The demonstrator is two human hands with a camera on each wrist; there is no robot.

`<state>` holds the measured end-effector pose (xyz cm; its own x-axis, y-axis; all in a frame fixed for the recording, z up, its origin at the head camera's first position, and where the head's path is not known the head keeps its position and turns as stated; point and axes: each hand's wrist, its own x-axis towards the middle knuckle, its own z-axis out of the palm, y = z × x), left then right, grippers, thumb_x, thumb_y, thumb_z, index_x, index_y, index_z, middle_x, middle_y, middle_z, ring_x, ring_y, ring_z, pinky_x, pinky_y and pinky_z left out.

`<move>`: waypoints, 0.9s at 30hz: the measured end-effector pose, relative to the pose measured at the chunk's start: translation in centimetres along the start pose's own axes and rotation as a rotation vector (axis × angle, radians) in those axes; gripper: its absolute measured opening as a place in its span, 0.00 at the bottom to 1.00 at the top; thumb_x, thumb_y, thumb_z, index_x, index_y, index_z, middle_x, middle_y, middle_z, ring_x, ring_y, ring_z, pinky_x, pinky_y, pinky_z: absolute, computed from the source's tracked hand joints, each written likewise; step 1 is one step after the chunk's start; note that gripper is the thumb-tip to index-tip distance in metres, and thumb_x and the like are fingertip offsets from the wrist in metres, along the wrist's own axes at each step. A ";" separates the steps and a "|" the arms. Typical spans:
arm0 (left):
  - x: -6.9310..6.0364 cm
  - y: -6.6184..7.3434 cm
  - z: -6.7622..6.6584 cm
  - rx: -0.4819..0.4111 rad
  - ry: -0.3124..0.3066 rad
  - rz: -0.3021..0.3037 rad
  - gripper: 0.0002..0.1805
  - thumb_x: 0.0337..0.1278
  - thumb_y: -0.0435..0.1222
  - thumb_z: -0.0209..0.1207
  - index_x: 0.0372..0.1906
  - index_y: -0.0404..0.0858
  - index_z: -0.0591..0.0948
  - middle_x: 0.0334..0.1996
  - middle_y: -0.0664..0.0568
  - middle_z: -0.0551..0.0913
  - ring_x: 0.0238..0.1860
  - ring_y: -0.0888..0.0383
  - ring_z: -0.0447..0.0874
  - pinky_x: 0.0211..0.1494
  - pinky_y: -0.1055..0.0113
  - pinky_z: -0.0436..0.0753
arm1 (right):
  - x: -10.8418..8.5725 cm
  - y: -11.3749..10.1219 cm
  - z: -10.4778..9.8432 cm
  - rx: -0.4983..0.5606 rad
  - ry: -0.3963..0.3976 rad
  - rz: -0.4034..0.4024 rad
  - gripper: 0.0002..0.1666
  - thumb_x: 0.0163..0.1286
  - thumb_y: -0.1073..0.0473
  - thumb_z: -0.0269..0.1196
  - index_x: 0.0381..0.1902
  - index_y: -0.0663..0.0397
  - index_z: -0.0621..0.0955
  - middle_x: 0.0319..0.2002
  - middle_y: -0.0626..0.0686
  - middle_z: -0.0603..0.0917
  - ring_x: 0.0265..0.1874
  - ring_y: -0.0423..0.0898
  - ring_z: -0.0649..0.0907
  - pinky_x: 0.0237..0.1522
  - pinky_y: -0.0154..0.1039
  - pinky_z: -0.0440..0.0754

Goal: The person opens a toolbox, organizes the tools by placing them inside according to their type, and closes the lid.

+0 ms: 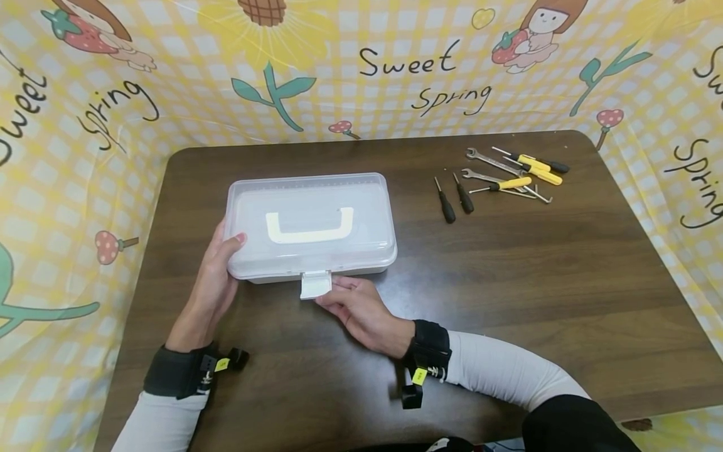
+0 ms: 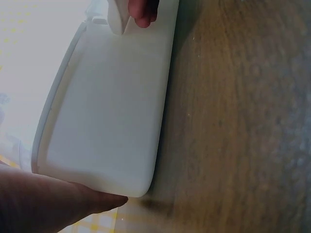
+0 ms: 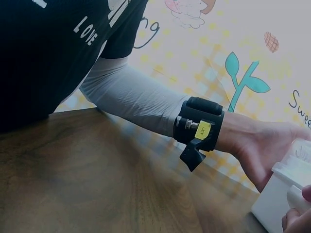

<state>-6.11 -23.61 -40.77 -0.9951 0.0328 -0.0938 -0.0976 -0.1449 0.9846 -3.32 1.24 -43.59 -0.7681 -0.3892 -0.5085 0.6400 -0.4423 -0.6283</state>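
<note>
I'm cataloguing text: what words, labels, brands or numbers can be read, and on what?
"Sweet": yellow-and-white checked cloth backdrop.
"Spring": same backdrop.
"LOVE": black fabric shirt; its other white markings are unreadable.
Yellow rectangular labels on black wrist straps: too blurred to read.
White plastic box: none readable.

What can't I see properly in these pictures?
What's inside the box: the cloudy lid blurs it, head view.
Left hand: most fingertips hidden by the box, head view.
Right hand: mostly cut off by the top edge, left wrist view.
Writing on right wrist's yellow tag: too small, head view.
</note>
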 end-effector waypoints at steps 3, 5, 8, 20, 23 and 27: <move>0.0 0.1 -0.1 0.001 -0.004 0.003 0.40 0.83 0.41 0.45 0.88 0.45 0.40 0.86 0.46 0.39 0.83 0.51 0.40 0.85 0.58 0.45 | 0.1 0.0 0.0 -0.004 -0.007 0.009 0.35 0.63 0.86 0.58 0.70 0.80 0.70 0.70 0.71 0.75 0.66 0.54 0.78 0.64 0.41 0.82; -0.1 0.1 -0.2 0.001 -0.004 0.003 0.40 0.83 0.41 0.46 0.88 0.45 0.40 0.86 0.46 0.39 0.83 0.51 0.40 0.85 0.58 0.45 | 0.2 0.0 0.0 -0.015 -0.011 0.015 0.35 0.64 0.85 0.58 0.71 0.80 0.70 0.70 0.71 0.75 0.68 0.55 0.77 0.65 0.42 0.81; -0.2 0.1 -0.2 0.000 -0.002 0.002 0.40 0.83 0.41 0.45 0.88 0.45 0.40 0.86 0.47 0.38 0.83 0.51 0.40 0.85 0.58 0.44 | 0.3 0.0 -0.1 -0.036 -0.023 0.016 0.34 0.65 0.85 0.59 0.71 0.80 0.70 0.70 0.71 0.76 0.69 0.56 0.77 0.65 0.42 0.81; -0.2 0.1 -0.3 -0.015 0.017 -0.017 0.39 0.84 0.40 0.44 0.88 0.46 0.40 0.87 0.48 0.39 0.82 0.53 0.40 0.83 0.61 0.47 | -1.3 -1.8 -3.7 -0.134 -0.192 0.094 0.28 0.77 0.73 0.61 0.71 0.78 0.70 0.67 0.72 0.78 0.66 0.56 0.82 0.68 0.44 0.79; -0.2 0.1 -0.3 -0.011 0.018 -0.026 0.40 0.84 0.40 0.44 0.88 0.46 0.40 0.87 0.49 0.38 0.82 0.53 0.39 0.84 0.60 0.45 | -1.9 -2.7 -4.9 -0.195 -0.246 0.100 0.32 0.77 0.71 0.62 0.74 0.78 0.67 0.68 0.73 0.76 0.68 0.59 0.80 0.68 0.45 0.79; 0.0 0.1 -0.1 -0.004 0.010 -0.031 0.40 0.84 0.40 0.44 0.88 0.46 0.39 0.87 0.49 0.37 0.83 0.53 0.38 0.86 0.57 0.41 | -3.0 -4.2 -6.5 -0.377 -0.267 0.067 0.36 0.75 0.68 0.65 0.76 0.72 0.67 0.68 0.70 0.78 0.67 0.59 0.81 0.66 0.44 0.81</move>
<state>-6.10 -23.74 -40.73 -0.9917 0.0272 -0.1255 -0.1282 -0.1481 0.9806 -3.84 9.51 -43.20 -0.6620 -0.6231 -0.4166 0.5980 -0.1041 -0.7947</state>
